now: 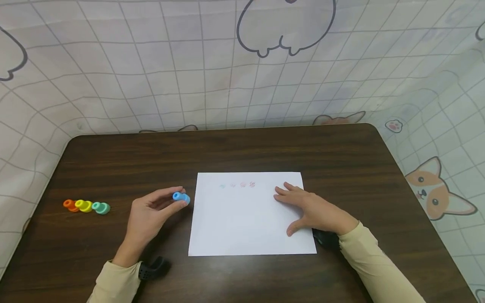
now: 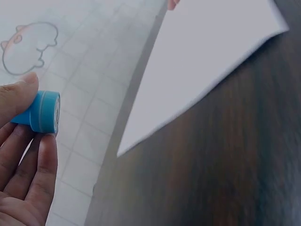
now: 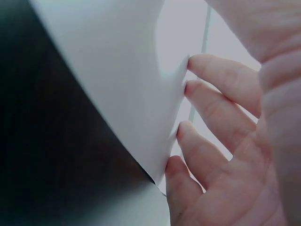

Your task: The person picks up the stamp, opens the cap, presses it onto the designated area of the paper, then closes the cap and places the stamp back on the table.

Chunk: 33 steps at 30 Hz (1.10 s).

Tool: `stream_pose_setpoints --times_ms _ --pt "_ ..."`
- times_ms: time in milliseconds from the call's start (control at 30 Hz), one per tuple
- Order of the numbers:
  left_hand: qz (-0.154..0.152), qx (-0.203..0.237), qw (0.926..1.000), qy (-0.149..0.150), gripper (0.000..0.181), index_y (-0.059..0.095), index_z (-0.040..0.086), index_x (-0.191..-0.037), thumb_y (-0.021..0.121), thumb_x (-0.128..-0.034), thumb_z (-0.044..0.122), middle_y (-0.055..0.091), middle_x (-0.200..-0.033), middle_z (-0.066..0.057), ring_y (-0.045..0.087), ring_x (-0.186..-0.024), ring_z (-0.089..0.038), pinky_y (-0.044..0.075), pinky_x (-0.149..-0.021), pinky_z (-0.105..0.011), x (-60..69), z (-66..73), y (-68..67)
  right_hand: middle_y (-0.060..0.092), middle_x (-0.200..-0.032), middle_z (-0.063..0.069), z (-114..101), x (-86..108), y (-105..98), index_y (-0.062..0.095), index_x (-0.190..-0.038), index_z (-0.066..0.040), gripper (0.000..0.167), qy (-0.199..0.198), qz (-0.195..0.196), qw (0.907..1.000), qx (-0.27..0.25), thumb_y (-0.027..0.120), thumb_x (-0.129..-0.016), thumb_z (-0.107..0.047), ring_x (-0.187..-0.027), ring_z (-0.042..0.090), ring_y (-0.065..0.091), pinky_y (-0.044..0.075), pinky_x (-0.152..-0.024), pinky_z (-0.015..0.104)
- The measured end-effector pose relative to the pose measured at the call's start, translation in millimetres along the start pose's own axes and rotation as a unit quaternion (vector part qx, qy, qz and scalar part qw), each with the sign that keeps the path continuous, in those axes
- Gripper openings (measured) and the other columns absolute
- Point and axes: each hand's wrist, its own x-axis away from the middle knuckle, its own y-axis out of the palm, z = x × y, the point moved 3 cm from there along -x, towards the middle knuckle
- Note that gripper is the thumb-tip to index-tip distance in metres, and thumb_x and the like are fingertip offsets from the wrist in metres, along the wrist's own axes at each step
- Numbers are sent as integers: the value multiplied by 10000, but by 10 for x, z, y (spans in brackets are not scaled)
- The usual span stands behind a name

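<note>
My left hand (image 1: 149, 215) pinches a small blue stamp (image 1: 181, 198) between thumb and fingers, just left of the white paper (image 1: 242, 223). In the left wrist view the round flat face of the stamp (image 2: 49, 112) is turned sideways, toward the right. With fingers spread, my right hand (image 1: 316, 209) rests on the right part of the sheet, and its fingertips touch the paper in the right wrist view. Along the sheet's upper part runs a row of faint stamped marks (image 1: 243, 184), greenish at the left and reddish toward the right.
At the left of the dark wooden table (image 1: 227, 151) an orange stamp (image 1: 70, 205), a yellow stamp (image 1: 83, 205) and a teal stamp (image 1: 101, 208) stand in a touching row. A white gridded cloth with cartoon dogs (image 1: 170, 75) hangs behind and beside the table.
</note>
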Motion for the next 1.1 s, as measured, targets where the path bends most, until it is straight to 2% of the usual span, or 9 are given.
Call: stream_pose_setpoints --times_ms 167,300,567,633,800,867,1100 --pt "-73 41 9999 114 376 772 71 -1190 871 -830 115 752 -1082 260 727 -1006 75 572 -914 -129 -14 82 57 401 -1670 6 -53 3 24 513 -1532 -154 1003 -228 -40 9997 56 897 -685 -531 -1591 378 278 370 -1213 630" --pt "-147 -19 9997 215 366 773 72 -1185 867 -834 116 748 -1094 259 717 -1025 85 572 -923 -143 -30 142 109 404 -1667 7 -86 6 34 516 -1531 -156 1004 -263 -67 9996 106 899 -680 -527 -1593 373 278 372 -1210 634" --pt "-254 209 9985 436 362 778 60 -1168 869 -818 70 753 -1100 241 728 -1036 54 582 -935 -174 -70 283 225 396 -1671 -17 -123 21 48 514 -1533 -172 1004 -224 -138 9996 44 921 -671 -487 -1599 360 270 357 -1223 633" --pt "-268 219 9984 457 363 780 65 -1166 871 -815 70 770 -1111 194 730 -1034 46 583 -941 -181 -74 318 252 402 -1668 -12 -132 22 49 520 -1529 -167 1000 -249 -136 9996 39 925 -670 -478 -1596 364 275 356 -1223 634" --pt "-321 157 9980 523 366 779 68 -1166 874 -812 73 796 -1162 -81 725 -1029 58 564 -950 -147 -83 393 315 409 -1665 -7 -159 18 66 528 -1522 -156 988 -271 -183 9995 55 923 -675 -476 -1598 356 275 359 -1224 628" --pt "-366 125 9976 583 367 777 65 -1168 872 -814 74 785 -1168 -151 720 -1031 70 553 -953 -129 -89 420 341 408 -1665 -2 -170 20 77 529 -1521 -152 983 -286 -208 9993 106 921 -681 -479 -1597 359 277 360 -1223 629" --pt "-535 340 9951 753 367 772 61 -1179 860 -823 51 781 -1163 -175 730 -1043 41 573 -953 -168 -119 488 423 393 -1675 11 -198 44 91 523 -1523 -132 978 -342 -247 9987 293 930 -690 -445 -1591 369 286 372 -1220 616"
